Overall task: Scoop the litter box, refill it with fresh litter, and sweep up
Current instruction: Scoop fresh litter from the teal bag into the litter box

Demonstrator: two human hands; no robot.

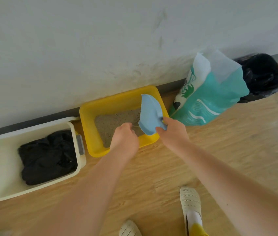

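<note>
My right grip (172, 132) holds the blue dustpan (150, 114) tilted over the yellow litter box (90, 130); my left grip (124, 140), curled, hovers at its seven o'clock.

A white wall (66, 48) is showing dark scuff marks (160, 28), with a dark baseboard (32, 121) running along its foot. Two cream mesh shoes (190, 200) are standing on the wood-grain floor (237, 142).

I extended both bare forearms forward and down. My left hand (124, 142) was curled, knuckles up; its fingertips were hidden. My right hand (172, 132) gripped with thumb and fingers closed.
</note>
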